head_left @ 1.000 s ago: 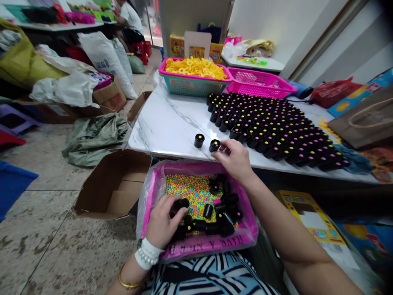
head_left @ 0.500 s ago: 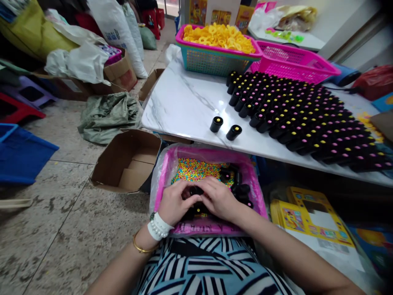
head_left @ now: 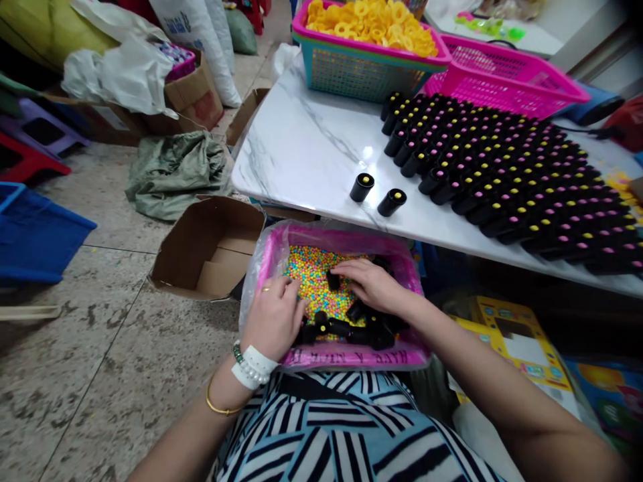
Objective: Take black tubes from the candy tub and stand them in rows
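A pink basket [head_left: 346,361] lined with clear plastic sits at my lap, holding small multicoloured beads [head_left: 314,268] and several loose black cylinders [head_left: 339,327]. My right hand [head_left: 374,284] is over the beads, its fingertips closed on a small black cylinder [head_left: 333,280]. At the basket's left side, my left hand [head_left: 274,314] is bent over the beads, thumb apart from the index finger; no object shows in it, though some fingertips are hidden. Two black cylinders with yellow dots, one nearer [head_left: 392,202] and one farther [head_left: 362,187], stand on the table.
Rows of black cylinders [head_left: 512,181] with yellow and pink dots cover the right of the marble-look table [head_left: 296,161]. Behind them are a basket of yellow rings [head_left: 372,67] and a pink basket [head_left: 507,80]. A cardboard box [head_left: 205,248] stands left; yellow packages [head_left: 522,341] lie right.
My hands have moved apart from around a black cylinder. The left went to the basket's left side; the right is at another spot over the beads. The view has shifted slightly.
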The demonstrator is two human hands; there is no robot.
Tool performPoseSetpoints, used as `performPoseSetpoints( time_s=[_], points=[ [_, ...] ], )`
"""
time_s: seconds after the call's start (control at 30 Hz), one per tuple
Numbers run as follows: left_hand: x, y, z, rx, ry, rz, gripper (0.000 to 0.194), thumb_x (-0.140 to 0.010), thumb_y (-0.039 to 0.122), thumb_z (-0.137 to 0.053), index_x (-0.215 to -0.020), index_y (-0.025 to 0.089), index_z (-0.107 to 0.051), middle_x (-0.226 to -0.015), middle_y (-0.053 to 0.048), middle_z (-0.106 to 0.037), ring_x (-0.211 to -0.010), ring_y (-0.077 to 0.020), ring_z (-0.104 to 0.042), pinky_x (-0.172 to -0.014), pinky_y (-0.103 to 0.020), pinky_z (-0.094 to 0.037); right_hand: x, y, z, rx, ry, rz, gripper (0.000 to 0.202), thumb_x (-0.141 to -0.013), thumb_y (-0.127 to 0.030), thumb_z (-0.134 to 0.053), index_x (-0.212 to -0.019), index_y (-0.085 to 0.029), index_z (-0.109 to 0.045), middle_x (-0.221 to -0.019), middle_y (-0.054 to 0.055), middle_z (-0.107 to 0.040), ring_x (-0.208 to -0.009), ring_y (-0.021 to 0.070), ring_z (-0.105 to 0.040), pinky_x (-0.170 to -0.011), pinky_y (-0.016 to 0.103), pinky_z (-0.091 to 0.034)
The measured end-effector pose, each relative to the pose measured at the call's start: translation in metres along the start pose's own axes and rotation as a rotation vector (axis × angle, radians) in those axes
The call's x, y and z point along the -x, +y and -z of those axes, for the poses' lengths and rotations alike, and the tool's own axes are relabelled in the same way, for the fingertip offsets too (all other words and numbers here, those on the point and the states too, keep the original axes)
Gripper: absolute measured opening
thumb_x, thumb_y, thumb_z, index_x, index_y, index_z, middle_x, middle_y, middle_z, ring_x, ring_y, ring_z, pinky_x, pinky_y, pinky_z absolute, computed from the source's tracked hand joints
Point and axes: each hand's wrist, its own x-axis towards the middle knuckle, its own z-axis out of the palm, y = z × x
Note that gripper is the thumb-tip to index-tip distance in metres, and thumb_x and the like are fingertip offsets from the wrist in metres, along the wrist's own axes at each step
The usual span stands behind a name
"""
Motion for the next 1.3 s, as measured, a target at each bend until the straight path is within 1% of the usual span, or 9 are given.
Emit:
performPoseSetpoints(
  time_s=[0.1, 0.23, 0.4, 0.53, 0.73, 0.87, 1.0, 1.17, 1.3],
  points=[
    [-0.002, 0.004, -0.001, -0.167, -0.129, 0.002, 0.027, -0.089, 0.029, -0.055, -0.108, 0.012, -0.063, -0.104, -0.018, -0.063, -0.1, -0.0329, -0.058, -0.086, -0.049, -0.048, -0.004, 0.009, -0.01, -0.067, -0.052, -0.004, 0.048, -0.081, -0.004, -0.056, -0.127, -0.019, -0.059, -0.13, 0.012, -0.06, -0.121, 0.0223, -0.056, -0.103, 0.041, -0.044],
    [-0.007, 0.006, -0.006, -0.144, -0.223, 0.025, 0.024, -0.088, 0.03, -0.055, -0.099, 0.012, -0.065, -0.091, -0.016, -0.064, -0.09, -0.0327, -0.061, -0.082, -0.049, -0.048, -0.009, 0.004, -0.029, -0.19, 0.007, -0.139, 0.049, -0.077, -0.004, -0.059, -0.124, -0.018, -0.06, -0.112, 0.01, -0.067, -0.096, 0.0194, -0.066, -0.089, 0.037, -0.052],
    [-0.008, -0.004, -0.014, 0.04, -0.239, 0.042, 0.042, -0.08, 0.021, -0.065, -0.121, 0.017, -0.056, -0.13, -0.016, -0.052, -0.106, -0.0276, -0.062, -0.09, -0.042, -0.052, -0.018, -0.008, -0.038, -0.542, 0.068, -0.24, 0.042, -0.082, -0.017, -0.059, -0.123, -0.018, -0.057, -0.106, 0.007, -0.068, -0.084, 0.014, -0.069, -0.077, 0.028, -0.054],
    [-0.004, -0.006, -0.02, 0.07, -0.155, 0.079, 0.06, -0.076, 0.022, -0.071, -0.13, 0.016, -0.046, -0.145, -0.021, -0.038, -0.117, -0.0312, -0.059, -0.096, -0.044, -0.051, -0.027, -0.014, -0.036, -0.22, 0.07, -0.311, 0.038, -0.079, -0.037, -0.07, -0.111, -0.017, -0.064, -0.098, 0.007, -0.071, -0.082, 0.018, -0.066, -0.078, 0.032, -0.052],
    [-0.003, -0.002, -0.021, 0.067, -0.117, 0.116, 0.056, -0.08, 0.025, -0.068, -0.13, 0.013, -0.045, -0.141, -0.022, -0.043, -0.114, -0.0315, -0.061, -0.097, -0.044, -0.051, -0.034, -0.011, -0.029, 0.281, -0.055, -0.137, 0.035, -0.086, -0.013, -0.056, -0.121, -0.013, -0.06, -0.107, 0.014, -0.067, -0.101, 0.0261, -0.057, -0.09, 0.038, -0.047],
    [-0.002, -0.001, -0.019, 0.065, -0.129, 0.13, 0.051, -0.081, 0.023, -0.065, -0.128, 0.013, -0.047, -0.142, -0.021, -0.043, -0.111, -0.0312, -0.062, -0.092, -0.043, -0.054, -0.033, -0.012, -0.029, 0.344, -0.131, -0.031, 0.03, -0.091, -0.009, -0.046, -0.117, -0.013, -0.06, -0.104, 0.016, -0.066, -0.1, 0.0262, -0.054, -0.087, 0.038, -0.048],
    [-0.002, 0.002, -0.018, -0.005, -0.132, 0.155, 0.042, -0.083, 0.024, -0.062, -0.122, 0.01, -0.052, -0.138, -0.022, -0.045, -0.106, -0.031, -0.062, -0.085, -0.042, -0.055, -0.027, -0.019, -0.029, 0.127, -0.116, 0.037, 0.037, -0.081, -0.004, -0.054, -0.116, -0.014, -0.06, -0.105, 0.012, -0.067, -0.102, 0.024, -0.056, -0.09, 0.038, -0.048],
    [-0.002, 0.007, -0.017, -0.199, -0.065, 0.103, 0.027, -0.087, 0.031, -0.054, -0.1, 0.009, -0.062, -0.103, -0.02, -0.058, -0.098, -0.0347, -0.057, -0.082, -0.048, -0.05, -0.005, -0.02, -0.012, -0.4, 0.104, -0.163, 0.038, -0.078, -0.009, -0.062, -0.113, -0.022, -0.063, -0.11, 0.004, -0.067, -0.104, 0.0185, -0.061, -0.098, 0.037, -0.046],
    [-0.004, 0.006, -0.017, -0.275, -0.104, 0.071, 0.025, -0.086, 0.033, -0.052, -0.088, 0.011, -0.063, -0.087, -0.016, -0.058, -0.087, -0.0323, -0.056, -0.075, -0.045, -0.049, 0.011, -0.018, -0.005, -0.726, 0.174, -0.28, 0.033, -0.076, -0.022, -0.072, -0.107, -0.019, -0.062, -0.106, 0.004, -0.067, -0.1, 0.0181, -0.064, -0.095, 0.036, -0.049]
  ],
)
